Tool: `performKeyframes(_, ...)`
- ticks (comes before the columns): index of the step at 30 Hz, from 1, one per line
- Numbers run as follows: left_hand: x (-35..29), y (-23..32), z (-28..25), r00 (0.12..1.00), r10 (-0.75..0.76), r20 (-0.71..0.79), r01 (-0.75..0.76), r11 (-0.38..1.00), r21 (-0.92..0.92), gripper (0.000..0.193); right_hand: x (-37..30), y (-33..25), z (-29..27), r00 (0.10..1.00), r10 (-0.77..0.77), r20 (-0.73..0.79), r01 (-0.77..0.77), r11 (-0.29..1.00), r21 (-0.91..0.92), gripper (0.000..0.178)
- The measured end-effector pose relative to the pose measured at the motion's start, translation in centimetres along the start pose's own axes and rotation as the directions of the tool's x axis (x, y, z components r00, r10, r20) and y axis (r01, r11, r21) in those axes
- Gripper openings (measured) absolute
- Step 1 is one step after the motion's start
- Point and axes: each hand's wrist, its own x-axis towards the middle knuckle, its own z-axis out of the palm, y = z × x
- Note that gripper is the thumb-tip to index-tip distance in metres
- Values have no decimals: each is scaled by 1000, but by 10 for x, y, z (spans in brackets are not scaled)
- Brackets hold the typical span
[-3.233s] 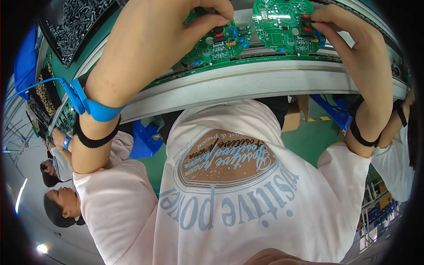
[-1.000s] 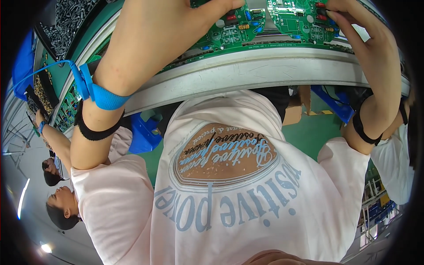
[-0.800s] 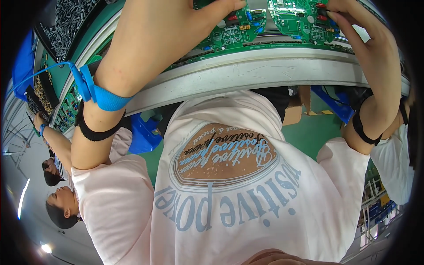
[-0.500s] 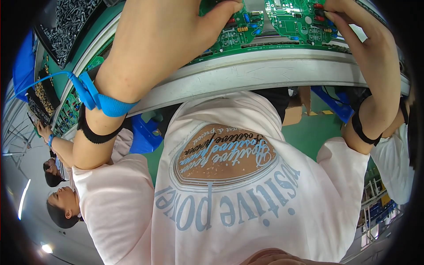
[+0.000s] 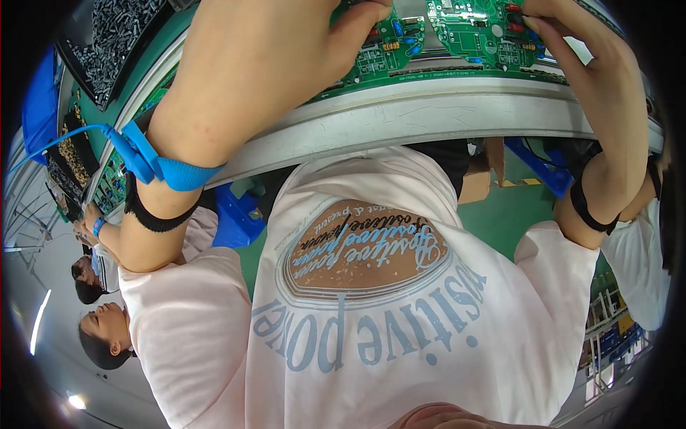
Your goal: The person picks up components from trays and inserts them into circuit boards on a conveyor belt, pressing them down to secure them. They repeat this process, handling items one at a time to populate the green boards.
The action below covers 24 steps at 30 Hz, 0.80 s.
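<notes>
Two green circuit boards lie side by side at the top of the head view. My left hand (image 5: 286, 53) reaches over the left board (image 5: 371, 64); its thumb points toward small blue and red parts, and its other fingers are hidden or cut off by the upper edge. Over the right board (image 5: 464, 43), my right hand (image 5: 582, 46) has thumb and a finger brought together beside small red components (image 5: 514, 27). Whatever is between those fingertips is too small to make out. A blue wrist strap (image 5: 187, 174) with a cord circles my left wrist.
A pale metal rail (image 5: 429, 111) runs along the near side of the boards. At the upper left stands a black tray (image 5: 114, 43) of small dark parts, with further bins beyond. A co-worker (image 5: 107, 332) is at the left; a blue stool (image 5: 236, 214) is below the rail.
Both boards have shifted very slightly left. My left hand and wrist have moved a little left, while my right hand stays nearly in place. At the left, a co-worker's hand has moved lower.
</notes>
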Motion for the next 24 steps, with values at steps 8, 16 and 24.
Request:
performKeyframes(8, -2, 10, 5, 998, 34, 57, -52, 935, 350, 6, 16, 5, 6, 988, -130, -82, 116, 980, -160, 11)
performKeyframes(16, -13, -14, -46, 939, -61, -339, 151, 958, 244, 15, 1, 81, -1, 973, -228, 26, 228, 973, 24, 16)
performKeyframes(24, -87, -123, -110, 650, -604, -462, 726, 673, 142, 33, -58, 224, -55, 994, 53, -91, -73, 970, -234, 30)
